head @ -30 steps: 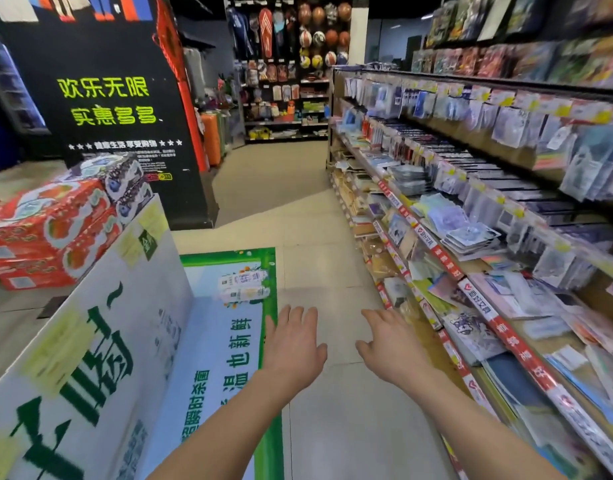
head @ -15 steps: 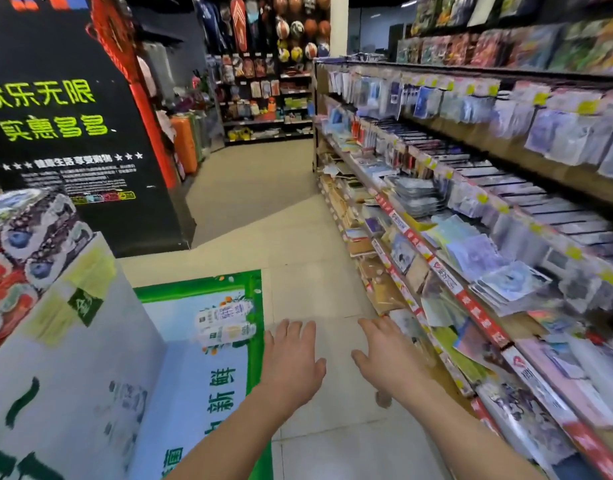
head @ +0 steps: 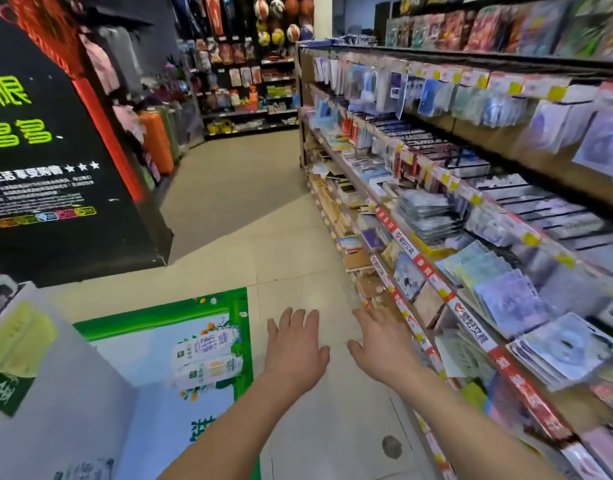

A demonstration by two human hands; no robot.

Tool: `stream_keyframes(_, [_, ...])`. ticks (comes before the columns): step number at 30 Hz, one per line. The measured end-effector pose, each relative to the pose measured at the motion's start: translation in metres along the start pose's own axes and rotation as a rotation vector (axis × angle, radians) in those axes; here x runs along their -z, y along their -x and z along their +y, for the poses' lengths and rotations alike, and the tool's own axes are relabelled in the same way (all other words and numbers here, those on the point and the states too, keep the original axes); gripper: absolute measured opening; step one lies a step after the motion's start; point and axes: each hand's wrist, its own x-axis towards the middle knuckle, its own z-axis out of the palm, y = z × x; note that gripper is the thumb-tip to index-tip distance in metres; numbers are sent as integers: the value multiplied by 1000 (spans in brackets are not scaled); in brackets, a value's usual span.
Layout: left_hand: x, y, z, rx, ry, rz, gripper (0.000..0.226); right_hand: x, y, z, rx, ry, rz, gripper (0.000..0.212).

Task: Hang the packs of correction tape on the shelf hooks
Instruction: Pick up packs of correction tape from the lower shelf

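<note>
My left hand (head: 294,351) and my right hand (head: 384,348) are stretched out side by side over the aisle floor, palms down, fingers spread, both holding nothing. On my right runs a long stationery shelf (head: 433,275) with red price strips. Small packs hang from hooks (head: 433,88) along its upper rows; the blur keeps me from telling which are correction tape. My right hand is level with the lower shelf edge, a short way left of it.
A white and green milk display stand (head: 62,393) is at my lower left, with a green floor sticker (head: 208,327) beside it. A black sign pillar (head: 55,161) stands left. Orange suitcases (head: 156,140) and a rack of balls (head: 280,19) are farther down the aisle.
My view has swung right and moved forward along the aisle; the display stand and black pillar slid left. Both hands stay open in the same pose.
</note>
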Motion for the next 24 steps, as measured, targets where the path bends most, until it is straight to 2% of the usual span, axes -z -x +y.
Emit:
stream_keyframes(7, [3,-126,-44,-85,4,53,68,2,-121,-5,-52,32,76,63])
stream_keyframes(13, [30,-241,-105,-175,-8,95,65,10,-236,-35,-138,22,110,54])
stream_keyframes(24, [28,-415,-150,-239,-31,28,62,18,-401,-33,-219,23,86,54])
